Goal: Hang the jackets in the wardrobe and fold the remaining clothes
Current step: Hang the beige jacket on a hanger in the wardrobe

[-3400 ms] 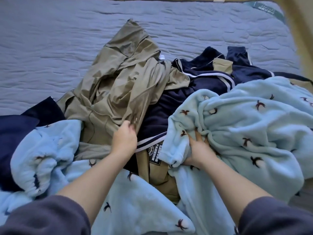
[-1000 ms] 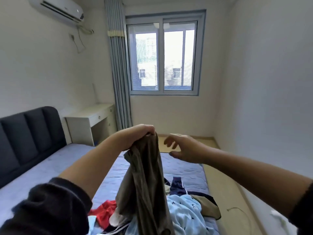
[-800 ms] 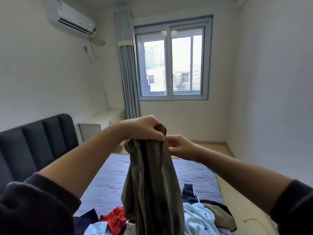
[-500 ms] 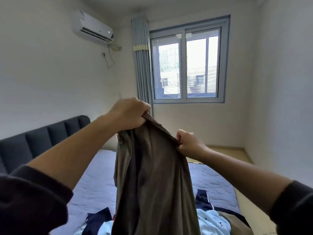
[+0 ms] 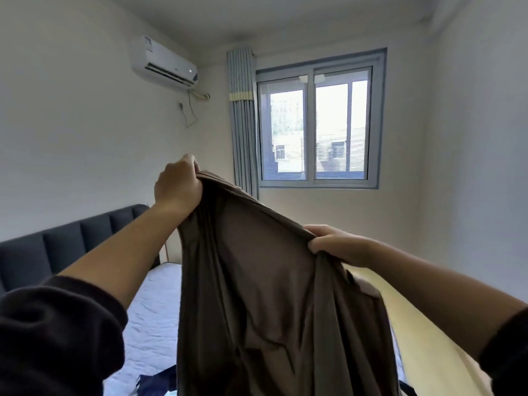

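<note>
A khaki-brown jacket [image 5: 271,295] hangs in the air in front of me, spread between both hands and backlit by the window. My left hand [image 5: 178,188] grips its top edge at the upper left, held high. My right hand [image 5: 337,245] grips the same edge lower and to the right. The cloth falls past the bottom of the frame and hides most of the clothes pile. Only a scrap of dark navy clothing [image 5: 155,382] shows at the bottom left on the bed [image 5: 155,304].
The bed has a dark padded headboard [image 5: 65,241] along the left wall. A window [image 5: 317,127] with a grey-blue curtain [image 5: 243,121] faces me, an air conditioner [image 5: 164,62] above left. Light wooden floor [image 5: 414,324] runs along the bed's right side.
Both hands have drawn apart along the jacket's top edge, spreading it wider. The right hand has gone right and down, the left stays high. The view has tilted further up.
</note>
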Available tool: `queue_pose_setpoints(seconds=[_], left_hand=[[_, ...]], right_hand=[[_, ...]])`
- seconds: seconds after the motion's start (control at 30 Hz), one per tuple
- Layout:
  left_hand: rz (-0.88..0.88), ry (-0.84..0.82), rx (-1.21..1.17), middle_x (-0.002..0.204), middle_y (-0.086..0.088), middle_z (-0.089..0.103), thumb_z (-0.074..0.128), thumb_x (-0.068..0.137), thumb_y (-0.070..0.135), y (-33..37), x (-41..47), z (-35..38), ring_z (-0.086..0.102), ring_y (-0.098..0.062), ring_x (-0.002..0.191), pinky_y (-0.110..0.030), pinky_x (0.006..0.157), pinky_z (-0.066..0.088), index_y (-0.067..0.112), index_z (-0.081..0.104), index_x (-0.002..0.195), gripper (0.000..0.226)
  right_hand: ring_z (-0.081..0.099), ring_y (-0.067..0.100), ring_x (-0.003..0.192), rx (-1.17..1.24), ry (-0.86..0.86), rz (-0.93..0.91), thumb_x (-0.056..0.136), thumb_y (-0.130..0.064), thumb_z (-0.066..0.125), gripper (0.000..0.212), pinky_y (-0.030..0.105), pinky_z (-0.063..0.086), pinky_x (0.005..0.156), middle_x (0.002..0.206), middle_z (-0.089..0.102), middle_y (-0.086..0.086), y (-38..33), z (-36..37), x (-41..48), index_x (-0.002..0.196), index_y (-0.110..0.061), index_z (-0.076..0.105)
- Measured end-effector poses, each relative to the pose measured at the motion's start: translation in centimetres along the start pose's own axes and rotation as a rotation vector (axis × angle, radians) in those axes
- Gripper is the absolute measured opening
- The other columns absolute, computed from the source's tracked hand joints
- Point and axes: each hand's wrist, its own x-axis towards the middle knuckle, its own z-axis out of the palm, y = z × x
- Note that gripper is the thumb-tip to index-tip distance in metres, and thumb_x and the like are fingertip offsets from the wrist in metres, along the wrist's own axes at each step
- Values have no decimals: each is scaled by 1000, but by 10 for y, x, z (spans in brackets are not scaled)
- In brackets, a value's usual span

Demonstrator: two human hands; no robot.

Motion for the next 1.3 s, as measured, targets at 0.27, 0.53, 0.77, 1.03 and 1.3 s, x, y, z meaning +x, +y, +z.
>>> queue_pose_setpoints(seconds=[0.27,0.53,0.77,1.03,1.3], left_hand=[[-179,-34,-386,79,-11,57,38,88,0,33,2,-5,49,-26,80,-29,67,32,2,59,86,21],[-84,-47,-346,64,-6,50,39,83,3,34,-1,-18,48,-30,72,-33,66,33,14,43,61,25],[-79,-7,-94,77,-9,53,43,85,8,6,-6,-35,51,-35,83,-35,70,33,12,52,72,16],[-41,-91,80,76,-11,54,45,84,9,-12,-21,-34,52,-34,76,-34,66,35,9,57,80,13],[81,-58,376,77,-13,62,49,81,3,-53,-29,-28,58,-35,78,-34,69,26,10,57,84,12]], right_hand=[[63,19,84,-144,-135,44,88,-19,67,21,26,52,65,93,67,6,-7,4,-13,104,-6,67],[58,19,82,-758,48,40,78,-14,65,18,30,51,72,92,65,11,-1,-3,-16,93,-5,65],[59,18,82,-727,-42,181,74,-6,60,26,27,50,67,88,62,3,12,-20,-21,99,-9,64],[55,21,85,-924,95,228,81,-4,48,30,27,44,70,95,62,7,22,-2,-9,104,-10,67],[60,27,82,-1020,663,32,82,-2,47,21,32,42,65,86,61,6,19,-41,-11,76,-15,62]])
